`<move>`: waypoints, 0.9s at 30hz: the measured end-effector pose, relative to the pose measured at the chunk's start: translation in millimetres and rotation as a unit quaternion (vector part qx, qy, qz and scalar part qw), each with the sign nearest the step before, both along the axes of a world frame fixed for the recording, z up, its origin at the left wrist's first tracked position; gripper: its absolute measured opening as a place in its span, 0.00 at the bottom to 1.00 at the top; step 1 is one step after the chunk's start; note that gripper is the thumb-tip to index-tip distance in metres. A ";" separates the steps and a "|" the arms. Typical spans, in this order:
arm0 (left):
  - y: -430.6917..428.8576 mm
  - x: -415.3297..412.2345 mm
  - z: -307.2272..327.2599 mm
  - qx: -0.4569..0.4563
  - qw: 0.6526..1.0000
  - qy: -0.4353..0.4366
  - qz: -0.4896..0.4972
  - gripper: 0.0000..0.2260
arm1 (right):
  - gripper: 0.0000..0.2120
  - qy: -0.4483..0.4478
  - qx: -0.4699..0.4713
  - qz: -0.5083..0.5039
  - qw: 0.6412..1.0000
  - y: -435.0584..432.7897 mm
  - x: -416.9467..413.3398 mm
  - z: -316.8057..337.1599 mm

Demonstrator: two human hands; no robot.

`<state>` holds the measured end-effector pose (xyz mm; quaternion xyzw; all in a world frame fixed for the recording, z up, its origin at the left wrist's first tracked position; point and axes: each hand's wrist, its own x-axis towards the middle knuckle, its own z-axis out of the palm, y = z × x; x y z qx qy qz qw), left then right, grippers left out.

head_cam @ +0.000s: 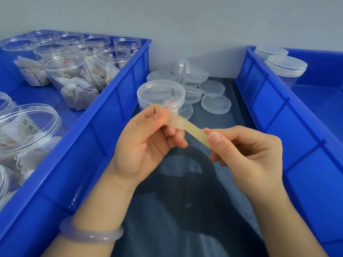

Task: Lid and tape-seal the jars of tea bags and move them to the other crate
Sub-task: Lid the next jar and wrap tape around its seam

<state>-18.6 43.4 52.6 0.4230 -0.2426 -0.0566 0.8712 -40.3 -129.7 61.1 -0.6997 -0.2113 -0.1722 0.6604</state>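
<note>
Glossy blue plastic crate (104,115); clear plastic lids (216,104).

One head-worn wide-angle view, facing forward and down onto the table (204,210). Close range: left hand (146,138) and right hand (245,147) sit mid-frame. The left crate (104,115) and right crate (278,117) flank the edges; wall (185,25) closes the top.

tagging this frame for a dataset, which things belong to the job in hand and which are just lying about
Job in hand (taping):
tape strip, pinched between left hand and right hand
lidded jar behind the hands

Lying about for now:
loose lids
open jars in the left crate
capped jars in the right crate
bracelet
</note>
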 end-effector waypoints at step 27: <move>4.0 -7.6 3.9 0.236 0.966 -0.069 0.077 0.04 | 0.04 -0.006 -0.104 -0.066 0.992 1.6 1.2 -2.4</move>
